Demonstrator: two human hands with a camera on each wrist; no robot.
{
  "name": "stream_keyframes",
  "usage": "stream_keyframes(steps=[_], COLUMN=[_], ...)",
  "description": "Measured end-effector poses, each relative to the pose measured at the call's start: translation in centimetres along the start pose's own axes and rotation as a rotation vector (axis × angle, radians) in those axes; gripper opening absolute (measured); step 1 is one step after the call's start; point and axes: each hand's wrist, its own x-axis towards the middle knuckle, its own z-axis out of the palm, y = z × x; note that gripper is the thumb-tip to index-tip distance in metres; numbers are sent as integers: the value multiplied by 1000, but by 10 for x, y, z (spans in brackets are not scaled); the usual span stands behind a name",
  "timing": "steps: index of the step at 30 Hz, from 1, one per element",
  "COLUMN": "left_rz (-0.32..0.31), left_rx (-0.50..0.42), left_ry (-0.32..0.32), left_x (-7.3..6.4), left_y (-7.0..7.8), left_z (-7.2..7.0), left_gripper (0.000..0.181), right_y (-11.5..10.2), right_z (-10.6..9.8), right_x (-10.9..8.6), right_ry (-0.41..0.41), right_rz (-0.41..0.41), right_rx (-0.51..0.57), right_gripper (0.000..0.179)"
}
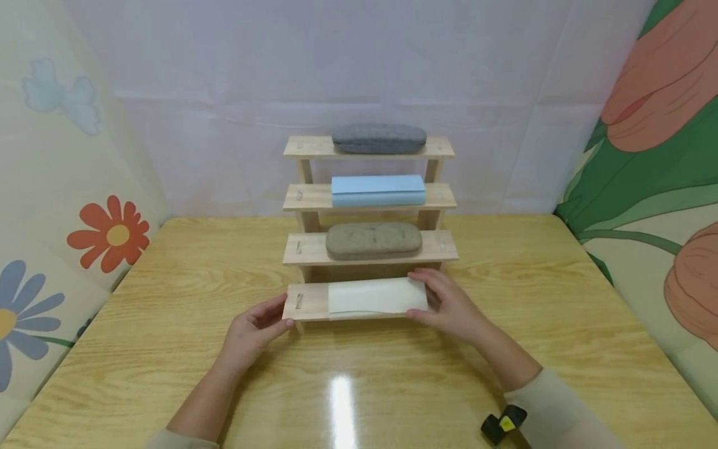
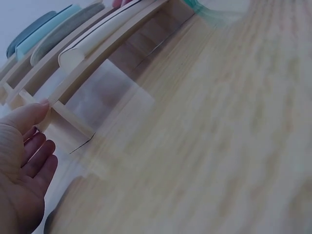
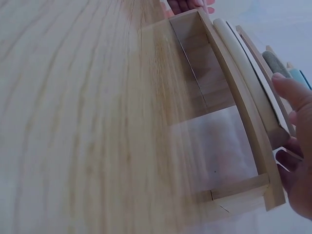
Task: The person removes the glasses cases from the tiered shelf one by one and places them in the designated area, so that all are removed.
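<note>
A white glasses case [image 1: 377,296] lies on the lowest board of a wooden tiered display stand [image 1: 305,300]. My right hand [image 1: 454,308] holds the case's right end, thumb at the front edge and fingers at the back. At the board's left end, my left hand [image 1: 249,333] grips the wood between thumb and fingers. In the left wrist view, the left thumb [image 2: 31,114] touches the board's end and the other fingers curl below it. An olive-brown glasses case [image 1: 373,241], a light blue one [image 1: 378,191] and a dark grey one [image 1: 379,138] sit on the boards above.
The stand rests on a wood-grain table [image 1: 168,349] before a white cloth backdrop [image 1: 224,93]. Flower-patterned panels [image 1: 662,187] flank both sides. A black strap with a yellow mark [image 1: 505,424] is by the right sleeve.
</note>
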Motion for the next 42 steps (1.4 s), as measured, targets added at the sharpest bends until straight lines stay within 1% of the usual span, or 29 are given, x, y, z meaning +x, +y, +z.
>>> stream_keyframes(steps=[6,11,17,22,27,34,38,42], left_rz=[19,13,5,-7,-4,-8,-20,-18], left_rx=[13,-10,-32,-27,-20,-11,-22,-37], left_ry=[6,17,28,24,21,24,27,26], left_x=[1,0,-1,-1,-2,-3,-2,-2], left_y=[0,1,1,1,1,2,3,3], left_z=[-1,0,2,1,1,2,2,3], left_gripper=[57,56,55,57,58,57,57,56], right_y=[-1,-2,-2,-5,-7,-9,-11,-11], right_z=[3,4,8,11,13,17,18,19], right_x=[4,7,13,19,23,25,24,23], right_ry=[-35,-63,-75,-93,-107,-104,-92,-88], right_rz=[21,33,16,7,11,13,19,34], right_rx=[-30,-47,-78,-129,-172,-233,-239,-225], right_gripper=[66,66,68,71,75,78,76,75])
